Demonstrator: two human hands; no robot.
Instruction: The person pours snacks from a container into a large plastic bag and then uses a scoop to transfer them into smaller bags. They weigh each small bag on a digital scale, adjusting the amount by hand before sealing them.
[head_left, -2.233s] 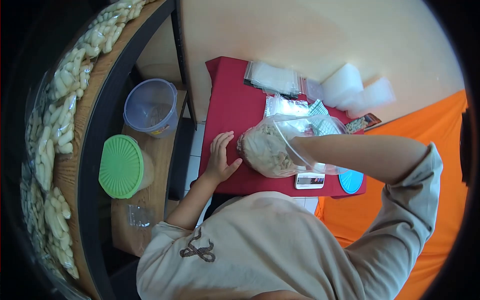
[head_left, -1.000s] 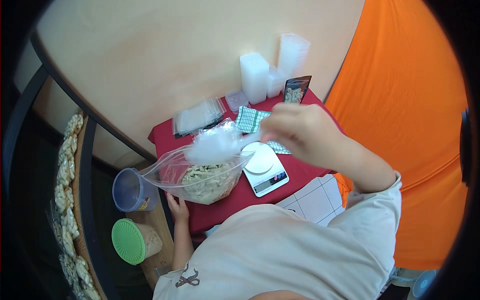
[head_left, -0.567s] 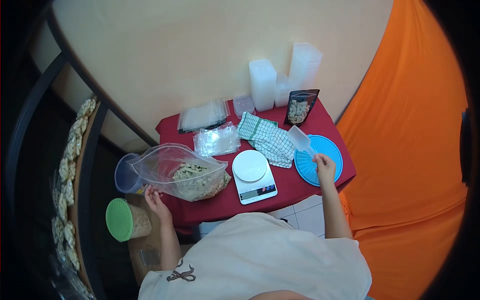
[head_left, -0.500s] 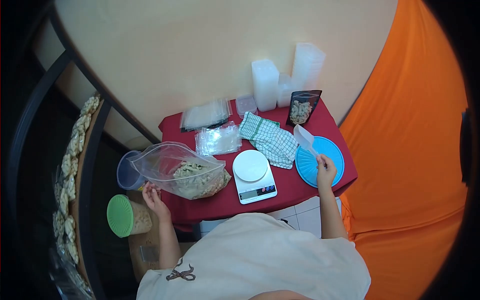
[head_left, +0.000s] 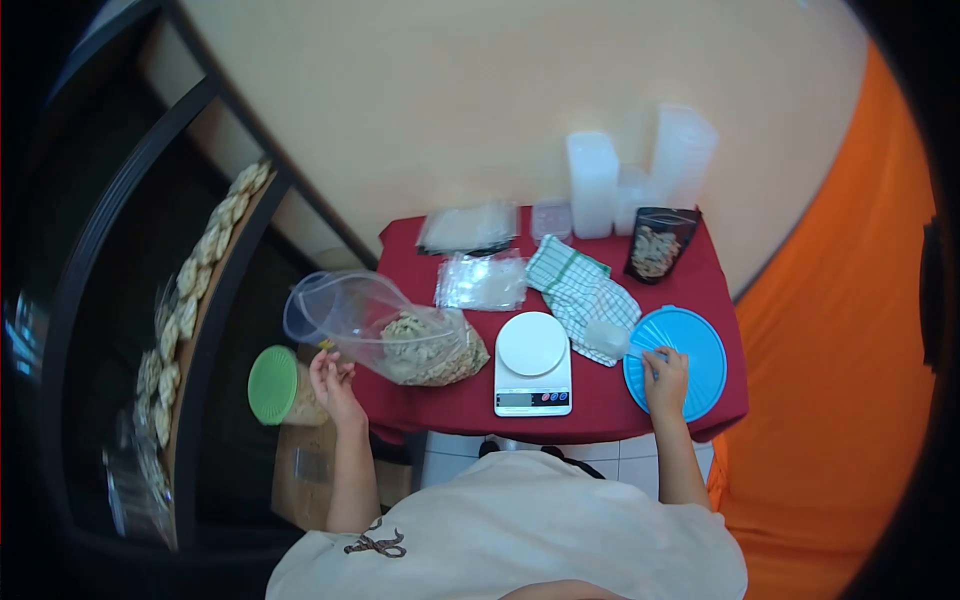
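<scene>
My right hand (head_left: 666, 382) is closed around the handle of a translucent white scoop (head_left: 606, 338), over a round blue lid (head_left: 705, 350). The scoop's bowl points left and overlaps the edge of a green-and-white checked cloth (head_left: 575, 290). To the left, my left hand (head_left: 338, 388) holds nothing, its fingers loosely curled and apart, close beside a large clear plastic bag (head_left: 350, 320). The bag lies with its mouth gaping to the left and pale, dark-flecked snack pieces (head_left: 430, 350) in its lower part. Between the hands stands a white kitchen scale (head_left: 533, 365) with a bare round platform.
Flat clear bags (head_left: 482, 282) and a stack of pouches (head_left: 468, 228) lie at the back of the red-covered table (head_left: 480, 400). Tall plastic containers (head_left: 593, 185) and a filled black pouch (head_left: 660, 245) stand back right. A green-lidded tub (head_left: 275, 385) and a shelf (head_left: 215, 330) are left.
The scoop has swung from pointing up and away to pointing left, lower over the cloth. My left hand stays beside the bag. The whole view has shifted, with the table appearing further right.
</scene>
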